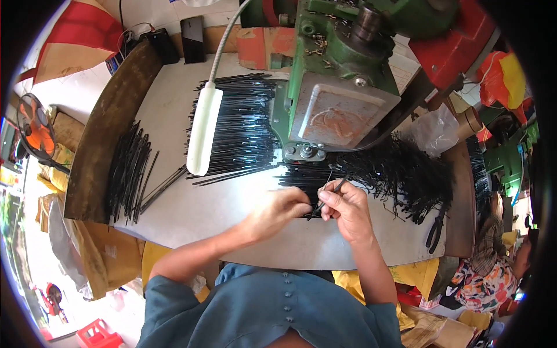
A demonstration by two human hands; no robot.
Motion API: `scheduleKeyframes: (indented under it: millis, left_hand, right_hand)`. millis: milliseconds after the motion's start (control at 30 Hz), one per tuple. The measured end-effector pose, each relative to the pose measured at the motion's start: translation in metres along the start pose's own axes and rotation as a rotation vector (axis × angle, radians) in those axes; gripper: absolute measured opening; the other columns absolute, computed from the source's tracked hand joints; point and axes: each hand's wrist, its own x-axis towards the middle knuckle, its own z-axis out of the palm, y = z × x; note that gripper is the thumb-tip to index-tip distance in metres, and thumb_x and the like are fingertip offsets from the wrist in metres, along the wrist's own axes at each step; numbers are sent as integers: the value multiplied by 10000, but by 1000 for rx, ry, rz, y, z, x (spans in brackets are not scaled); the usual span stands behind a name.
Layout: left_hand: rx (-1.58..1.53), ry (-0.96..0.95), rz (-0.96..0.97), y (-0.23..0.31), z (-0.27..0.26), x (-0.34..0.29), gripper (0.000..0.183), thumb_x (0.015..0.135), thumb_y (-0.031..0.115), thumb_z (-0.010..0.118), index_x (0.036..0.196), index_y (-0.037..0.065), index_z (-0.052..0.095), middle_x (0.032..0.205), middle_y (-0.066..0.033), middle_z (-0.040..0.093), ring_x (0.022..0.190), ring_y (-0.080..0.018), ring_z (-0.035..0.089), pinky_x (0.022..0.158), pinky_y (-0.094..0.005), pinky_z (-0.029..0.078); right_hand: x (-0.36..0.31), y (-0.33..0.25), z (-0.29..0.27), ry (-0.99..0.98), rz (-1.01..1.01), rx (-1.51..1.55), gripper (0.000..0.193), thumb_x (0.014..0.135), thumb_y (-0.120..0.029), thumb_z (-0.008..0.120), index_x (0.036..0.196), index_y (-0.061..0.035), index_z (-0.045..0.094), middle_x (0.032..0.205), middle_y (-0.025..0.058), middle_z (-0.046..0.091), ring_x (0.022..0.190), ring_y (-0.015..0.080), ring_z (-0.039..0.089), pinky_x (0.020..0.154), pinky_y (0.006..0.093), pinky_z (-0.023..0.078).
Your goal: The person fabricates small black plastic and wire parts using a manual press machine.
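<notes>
My right hand (348,211) pinches a thin dark strip (341,184) that slants through its fingers; its exact kind cannot be made out. Beside it on the left, my left hand (278,211) has its fingers curled together, and what they hold, if anything, is hidden. Both hands are just in front of a green machine (301,75) with a metal cover plate. Under the machine's head, between and behind my hands, lie thin black strips (296,177). A wide row of similar long black strips (238,127) lies left of the machine.
A white lamp (204,130) on a bendy neck hangs over the row. At the left lies another bundle of black strips (129,171) beside a curved brown rim (96,151). A tangled black heap (415,180) and dark-handled pliers (435,233) are on the right. Another person's patterned clothing (484,284) shows far right.
</notes>
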Motion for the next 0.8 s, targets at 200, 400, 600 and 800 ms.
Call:
scheduleKeyframes:
  millis: [200,400,600,800]
  left_hand:
    - [1113,313,216,-59,-58,4,111,647,32,577,707,27,483,751,-89,443,740,-256,437,644,-350,372]
    - [746,322,434,-42,-69,11,147,660,-88,489,767,-9,427,748,-139,440,692,-298,444,613,-370,370]
    - [565,259,319,-17,-40,26,170,689,-80,506,834,-15,447,754,-144,428,688,-302,471,579,-355,393]
    - [556,319,260,-20,-31,38,285,692,-54,528,971,6,540,757,-121,420,672,-262,483,583,-345,397]
  right_hand:
    - [11,-1,-19,74,60,-38,182,777,-181,565,766,-7,514,630,32,494,449,46,417,372,167,325]
    - [23,-3,-9,20,108,-48,208,811,-191,530,677,-45,466,591,21,470,406,31,378,320,152,255]
    - [41,-3,-3,-18,123,1,258,829,-204,505,631,-66,414,569,13,438,395,29,358,306,156,238]
    - [47,-1,0,-24,104,-6,227,835,-183,486,666,-49,416,546,9,415,371,36,336,303,173,234]
